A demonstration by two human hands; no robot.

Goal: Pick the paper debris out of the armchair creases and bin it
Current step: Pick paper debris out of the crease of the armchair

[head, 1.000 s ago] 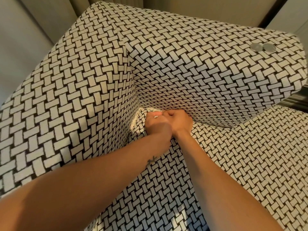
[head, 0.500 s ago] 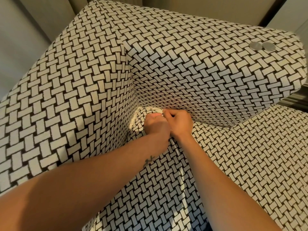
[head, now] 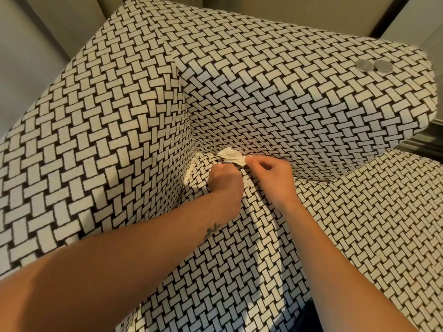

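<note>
- My forearms reach in over the seat point(head: 239, 271) of the armchair point(head: 119, 140), both aimed at its inner corner, because that is where the debris sits.
- My left grip point(head: 225, 183) is bunched knuckles-up on the seat, just short of the crease point(head: 316, 175). Its fingers curl under out of sight, so I cannot tell whether it has hold of anything. I judge it is pressing the cushion down to spread the gap.
- My right grip point(head: 271, 178), just beside it, has thumb and fingertips closed in a pinch on the right edge of the paper point(head: 230, 155).
- The paper is a crumpled white wad at the corner end of the crease, where seat meets back. Most of it shows, though its lower edge looks tucked in.
- It looks thin, so I would draw it out slowly to avoid tearing it and leaving bits behind.
- Farther off, two round silver discs point(head: 374, 65) lie side by side on top of the upholstery. They are not paper, so I leave them.
- No bin is in view.
</note>
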